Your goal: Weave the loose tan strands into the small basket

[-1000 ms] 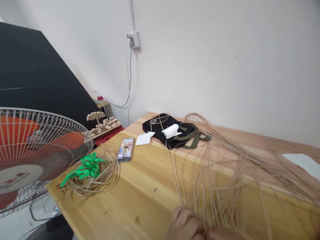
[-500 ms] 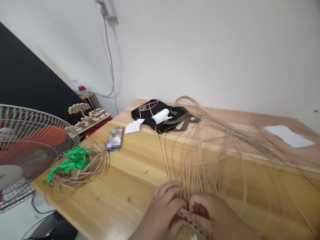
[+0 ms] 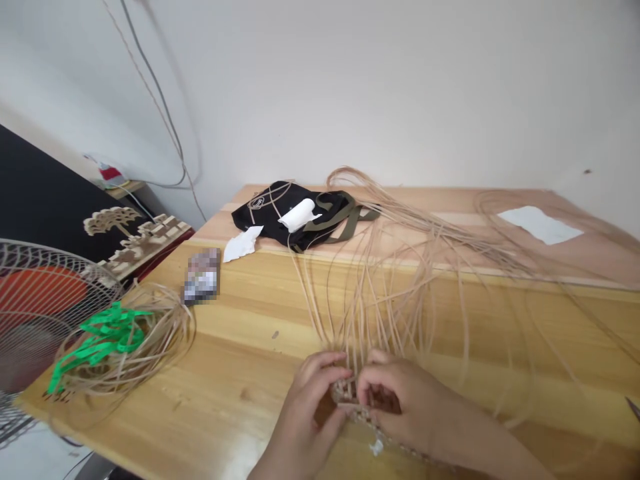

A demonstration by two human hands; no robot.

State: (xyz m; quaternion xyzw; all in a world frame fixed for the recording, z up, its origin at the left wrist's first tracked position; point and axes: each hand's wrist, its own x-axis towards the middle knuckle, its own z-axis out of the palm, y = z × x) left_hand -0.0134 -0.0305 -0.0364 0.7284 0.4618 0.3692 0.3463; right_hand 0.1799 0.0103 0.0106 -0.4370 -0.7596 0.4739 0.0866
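Note:
My left hand (image 3: 313, 407) is closed on the left end of a narrow woven piece (image 3: 361, 415) of tan strands, fingers at its top and thumb below. My right hand (image 3: 407, 400) bends over the same piece just to the right, finger and thumb pinching at its edge; the exact strand between them is hidden. Long loose strands (image 3: 370, 313) fan out from the weaving, away across the table. A small white scrap (image 3: 377, 447) hangs at the lower edge of the piece. My right wrist covers part of the weaving.
A coil of strands (image 3: 170, 340) with green ribbon (image 3: 113, 330) lies left, near a fan (image 3: 45, 293). Behind are a blurred-out packet (image 3: 201, 275), torn paper (image 3: 243, 244), a black bag (image 3: 265, 217) bearing a white roll (image 3: 299, 215), and white paper (image 3: 540, 223). A dark pointed tip (image 3: 633, 408) shows far right.
The view has turned, so the table's things sit further left and the back ones higher. My hands appear slightly left and higher, with more of the woven piece showing between them.

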